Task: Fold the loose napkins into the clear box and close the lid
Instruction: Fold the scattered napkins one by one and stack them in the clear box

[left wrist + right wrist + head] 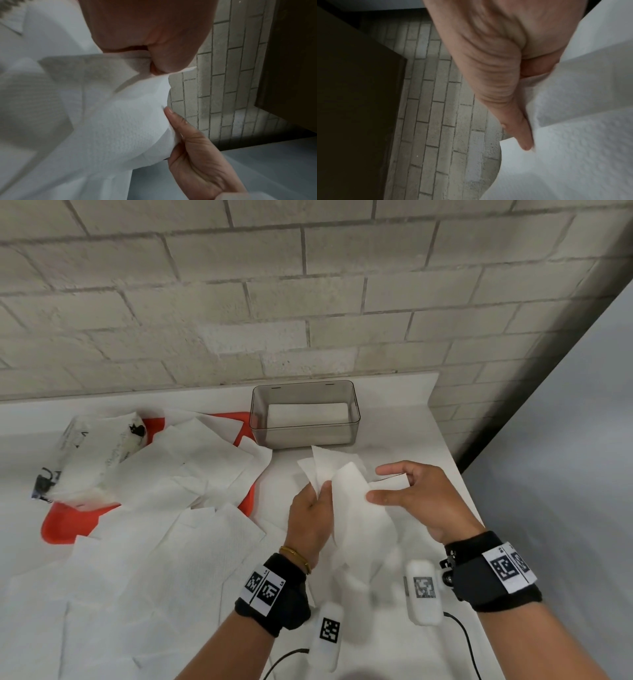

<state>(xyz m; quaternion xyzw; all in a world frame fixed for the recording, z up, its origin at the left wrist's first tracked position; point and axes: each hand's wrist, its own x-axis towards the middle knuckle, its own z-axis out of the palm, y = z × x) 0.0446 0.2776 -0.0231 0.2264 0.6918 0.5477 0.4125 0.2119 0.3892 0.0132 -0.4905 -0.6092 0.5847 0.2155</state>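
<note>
My left hand (310, 517) pinches one edge of a white napkin (356, 508), and my right hand (416, 499) has its grip on the other edge, seemingly between thumb and forefinger. The clear box (305, 414) stands open at the tabletop's (404, 419) back edge, a folded napkin inside.

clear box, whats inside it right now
The clear box holds a flat layer of folded white napkins along its bottom. Whether anything lies beneath them cannot be seen.

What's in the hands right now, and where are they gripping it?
One napkin: left hand pinches its left edge, right hand holds its right edge.
</note>
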